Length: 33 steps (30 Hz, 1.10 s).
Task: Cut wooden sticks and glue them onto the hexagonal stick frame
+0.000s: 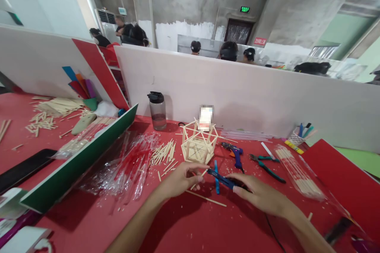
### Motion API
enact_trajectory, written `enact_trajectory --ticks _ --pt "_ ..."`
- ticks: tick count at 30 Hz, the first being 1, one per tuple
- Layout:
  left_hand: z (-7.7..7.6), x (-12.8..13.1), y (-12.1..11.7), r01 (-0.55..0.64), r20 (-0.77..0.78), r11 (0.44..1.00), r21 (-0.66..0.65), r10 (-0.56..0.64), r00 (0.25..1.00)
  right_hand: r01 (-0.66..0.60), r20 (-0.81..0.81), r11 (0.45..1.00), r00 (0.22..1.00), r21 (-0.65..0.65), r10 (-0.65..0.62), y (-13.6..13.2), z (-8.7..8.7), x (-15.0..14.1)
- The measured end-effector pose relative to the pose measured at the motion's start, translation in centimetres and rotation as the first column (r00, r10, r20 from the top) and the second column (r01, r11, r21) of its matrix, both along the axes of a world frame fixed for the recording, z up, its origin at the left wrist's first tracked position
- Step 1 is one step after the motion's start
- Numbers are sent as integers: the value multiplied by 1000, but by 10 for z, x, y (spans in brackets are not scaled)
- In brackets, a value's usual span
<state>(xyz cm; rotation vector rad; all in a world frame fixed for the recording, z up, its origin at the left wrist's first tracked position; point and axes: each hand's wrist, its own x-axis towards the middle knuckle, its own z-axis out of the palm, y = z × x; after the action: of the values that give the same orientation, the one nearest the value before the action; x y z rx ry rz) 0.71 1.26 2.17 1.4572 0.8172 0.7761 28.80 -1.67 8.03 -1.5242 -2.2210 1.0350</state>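
Note:
My left hand (184, 180) pinches a thin wooden stick (203, 173) between thumb and fingers. My right hand (254, 190) is closed around a dark blue tool (223, 179) that looks like cutting pliers, its tip up against the stick. Just beyond both hands stands an open, many-sided frame (198, 154) built of wooden sticks. A bright blue strip (216, 184) lies under the tool, and one long stick (208, 198) rests on the red table nearer to me. Between frame and left hand, several short cut sticks (164, 152) are heaped.
To the right lie a purple glue gun (236, 154), green-handled pliers (268, 166) and bagged sticks (299, 172). Clear plastic wrappers (127, 166) and a green board (86, 158) are on the left. A bottle (157, 112) stands before the white partition (184, 87); people sit beyond it.

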Motion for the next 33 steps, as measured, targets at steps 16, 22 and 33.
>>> enact_trajectory --ticks 16,22,33 --pt "0 -14 6 35 -140 996 -83 -46 989 -146 97 987 983 -75 152 21 0 -27" --pt "-3 -14 6 32 -141 995 -97 -46 989 -179 93 980 978 -87 187 26 0 -30" --pt "7 -16 5 54 -180 993 -102 -72 981 -205 98 974 972 -95 214 28 -1 -34"
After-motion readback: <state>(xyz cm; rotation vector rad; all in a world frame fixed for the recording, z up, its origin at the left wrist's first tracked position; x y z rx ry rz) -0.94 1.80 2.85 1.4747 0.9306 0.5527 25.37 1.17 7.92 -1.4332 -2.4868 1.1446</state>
